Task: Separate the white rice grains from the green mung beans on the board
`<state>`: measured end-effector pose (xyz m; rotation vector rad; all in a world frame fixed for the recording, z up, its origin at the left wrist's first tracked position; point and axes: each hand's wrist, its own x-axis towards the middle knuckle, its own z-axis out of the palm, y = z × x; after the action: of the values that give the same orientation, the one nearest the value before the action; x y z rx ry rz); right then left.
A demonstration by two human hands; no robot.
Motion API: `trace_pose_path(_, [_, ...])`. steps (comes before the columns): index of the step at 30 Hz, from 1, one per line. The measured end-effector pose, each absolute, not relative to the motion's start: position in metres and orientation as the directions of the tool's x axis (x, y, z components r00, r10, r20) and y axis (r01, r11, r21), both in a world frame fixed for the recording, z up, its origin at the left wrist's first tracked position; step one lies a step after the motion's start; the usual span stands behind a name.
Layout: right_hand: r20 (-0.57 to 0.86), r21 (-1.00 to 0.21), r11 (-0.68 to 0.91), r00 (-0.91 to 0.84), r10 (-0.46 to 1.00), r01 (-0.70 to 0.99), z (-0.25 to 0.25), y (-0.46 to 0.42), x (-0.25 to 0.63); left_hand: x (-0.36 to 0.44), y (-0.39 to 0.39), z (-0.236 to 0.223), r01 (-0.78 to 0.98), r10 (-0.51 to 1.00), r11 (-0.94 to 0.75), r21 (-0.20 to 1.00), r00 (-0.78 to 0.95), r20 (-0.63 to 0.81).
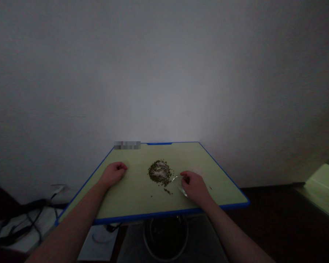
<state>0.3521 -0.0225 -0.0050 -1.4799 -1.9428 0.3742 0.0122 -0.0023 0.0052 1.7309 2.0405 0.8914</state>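
Observation:
A heap of small brown grains mixed with paler whitish bits lies in the middle of the pale yellow-green table with a blue rim. My right hand is to the right of the heap, its thumb and fingers closed on the rim of a clear, see-through bowl. The bowl is tilted beside the heap's lower right side; much of it is behind the hand. On the left part of the table rests my left hand, fingers loosely curled in, nothing visible in them.
A few stray grains lie just in front of the heap. Below the table's front edge is a dark round pot. Black cables run at lower left, near a white flat box. A plain wall stands behind the table.

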Motion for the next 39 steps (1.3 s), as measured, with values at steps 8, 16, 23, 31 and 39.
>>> trace_pose_path(8, [0.346,-0.519,0.270,-0.089,0.934,0.811,-0.002,-0.012,0.367,0.008,0.001,0.000,0.770,0.967,0.060,0.635,-0.202,0.154])
trace_pose_path(16, [0.367,-0.449,0.161,0.016,0.930,0.879,0.000,0.007,0.403,0.009,0.000,0.002,0.766,0.970,0.061,0.639,-0.197,0.144])
trace_pose_path(23, [0.397,-0.402,0.156,0.018,0.918,0.902,0.001,0.010,0.407,0.013,-0.001,0.004,0.794,0.961,0.091,0.601,-0.228,0.156])
trace_pose_path(31, [0.420,-0.424,0.199,-0.003,0.908,0.883,0.004,0.004,0.405,0.014,0.000,0.004,0.792,0.964,0.101,0.602,-0.228,0.139])
trace_pose_path(39, [0.394,-0.538,0.254,-0.027,0.919,0.803,0.013,0.001,0.413,0.011,0.000,0.004,0.790,0.969,0.058,0.611,-0.193,0.157])
